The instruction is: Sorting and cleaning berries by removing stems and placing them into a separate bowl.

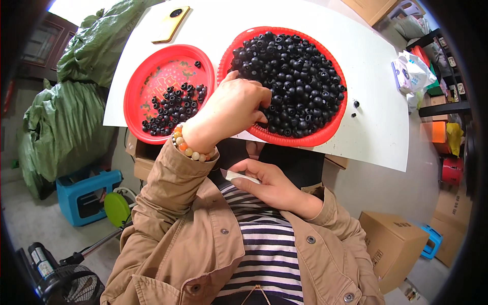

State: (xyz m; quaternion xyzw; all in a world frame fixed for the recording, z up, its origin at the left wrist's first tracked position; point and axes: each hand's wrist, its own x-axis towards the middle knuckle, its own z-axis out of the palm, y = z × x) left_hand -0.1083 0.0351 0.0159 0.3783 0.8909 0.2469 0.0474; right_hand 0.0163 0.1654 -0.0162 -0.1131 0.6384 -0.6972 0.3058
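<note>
A red round basin (335, 133) on the white table is heaped with small black round plastic-looking pieces (300, 76). My left hand (236, 99), with a beaded bracelet at the wrist, reaches over its left rim. Its fingers are bent down into the pile, and what lies between the fingertips is hidden. Close to my body, below the table edge, my right hand (267, 184) is closed around a small white-handled tool (243, 177) whose thin, greyish end points left. A shallow red plate (134, 96) left of the basin holds a smaller group of hollow black pieces (175, 108).
A yellow phone (170, 24) lies at the table's far left. Two black bits (356, 103) rest right of the basin, and white packages (413, 72) are at the right edge. Green sacks (66, 127), a blue stool (84, 195) and cardboard boxes (391, 246) surround the table.
</note>
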